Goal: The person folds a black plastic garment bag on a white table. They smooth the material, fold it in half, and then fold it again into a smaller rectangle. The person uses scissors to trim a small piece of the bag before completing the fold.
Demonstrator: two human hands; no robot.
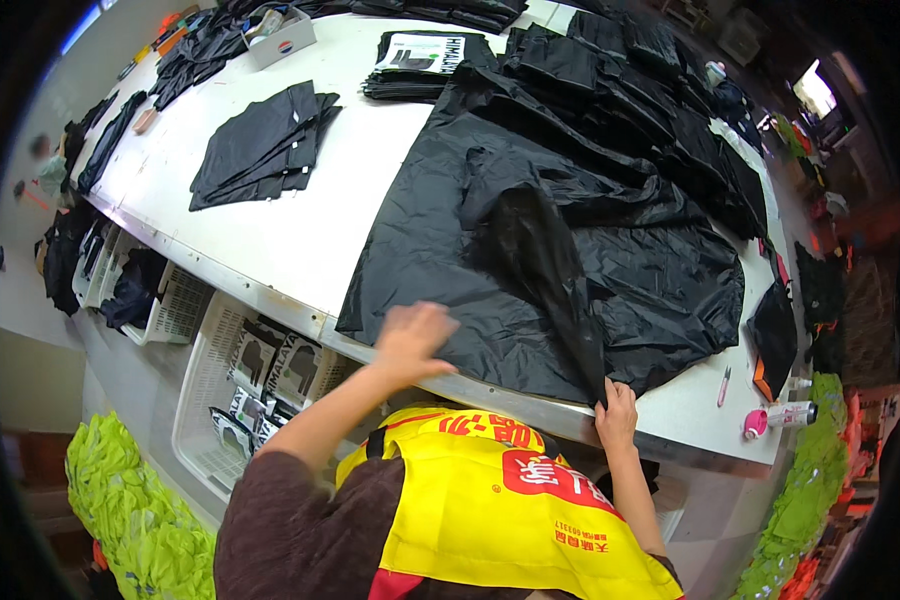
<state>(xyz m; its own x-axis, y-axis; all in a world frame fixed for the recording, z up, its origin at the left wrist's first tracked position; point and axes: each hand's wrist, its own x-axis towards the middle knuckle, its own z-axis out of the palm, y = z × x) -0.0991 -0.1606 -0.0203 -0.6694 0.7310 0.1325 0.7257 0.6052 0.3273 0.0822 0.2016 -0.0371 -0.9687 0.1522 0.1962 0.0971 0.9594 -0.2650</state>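
Observation:
A large sheet of thin, shiny black fabric (pixel 420 250) lies wrinkled over the table's near part, its front hanging at the metal edge. One fold of it (pixel 545 270) rises in the middle and runs down toward my right hand (pixel 617 412). That hand pinches the fabric's edge between thumb and fingers at the table's rim. To the left, my left hand (pixel 412 345) hovers over or rests on the fabric near its front left corner, fingers stretched out and a little blurred. Whether it touches the fabric I cannot tell. The garment's exact kind does not show.
Folded black pieces (pixel 265 145) and a packaged stack (pixel 425 62) lie on the white table (pixel 300 245). More black bundles (pixel 610 60) fill the far right. At the right edge are a pen (pixel 724 386) and a bottle (pixel 792 414). White crates (pixel 202 400) stand below left.

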